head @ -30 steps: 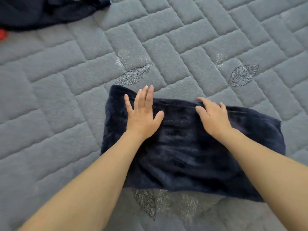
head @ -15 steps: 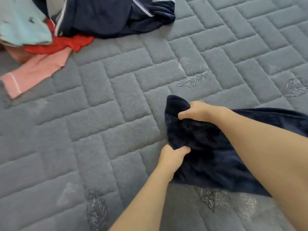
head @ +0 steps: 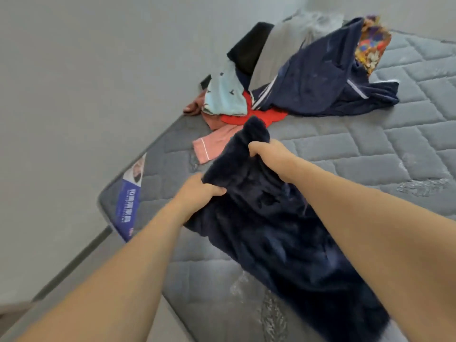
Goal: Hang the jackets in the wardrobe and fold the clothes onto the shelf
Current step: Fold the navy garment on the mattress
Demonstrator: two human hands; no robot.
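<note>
both hands were clamped on the same dark navy fleece garment (head: 271, 218), which lay folded into a long band across the grey quilted mattress (head: 370, 149), running from about the centre of the view down toward 5 o'clock. the left hand (head: 197, 191) pinched the near corner of its end, fingers curled over the edge with the thumb on top. the right hand (head: 265, 150) gripped the far corner, just toward 1 o'clock of the left hand, with a bunched tip of fleece sticking up past its knuckles toward 12 o'clock. the end held by the two hands was lifted off the mattress, while the rest of the band appeared to lie flat on it. the hands were near each other but not touching, with the width of the band between them. at 12 to 1 o'clock, well apart from the hands, a loose pile of clothes (head: 308, 77) sat on the far corner of the mattress: a navy jacket with white stripes, a grey piece, a black piece, a pale blue patterned piece, a red piece, a pink piece and a bright floral fabric. a blue and white label (head: 130, 206) was on the mattress edge at 9 o'clock, its print too blurred to read. a plain grey floor (head: 74, 95) filled the left side of the view.
</note>
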